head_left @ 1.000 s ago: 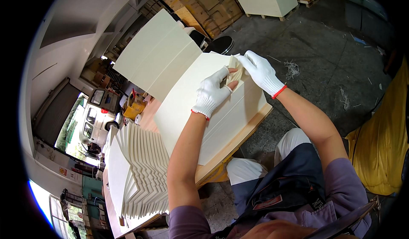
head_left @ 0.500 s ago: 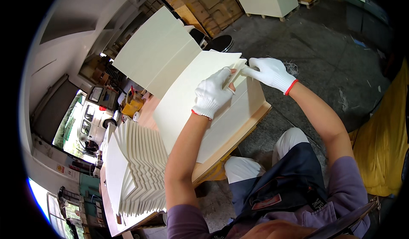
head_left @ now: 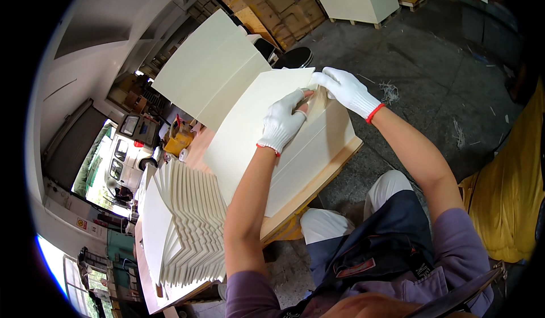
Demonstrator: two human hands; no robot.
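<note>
A large cream cardboard sheet [head_left: 250,125] lies over a stack of similar boards [head_left: 318,159] with a crease along its near part. My left hand [head_left: 284,119], in a white knitted glove with bare fingertips, rests on this sheet and closes on its raised near edge. At the stack's far right corner, my right hand [head_left: 345,94], gloved in white with a red cuff, has its fingers closed on the corner of the sheets. Beneath its fingertips, the sheet edges there bend and fan slightly. Another creased board [head_left: 213,68] stands tilted up behind the stack.
Several folded boards [head_left: 190,221] are piled on the table at left. The stack sits on a wooden board [head_left: 346,150]. A round black stool [head_left: 295,58] stands behind. Yellow fabric [head_left: 502,187] hangs at right, and a pallet load [head_left: 360,0] stands farther back.
My right hand has moved slightly left and up over the sheet corner. The sheet edges that stuck out between my hands are now bent back. A person's hand has appeared at far upper right.
</note>
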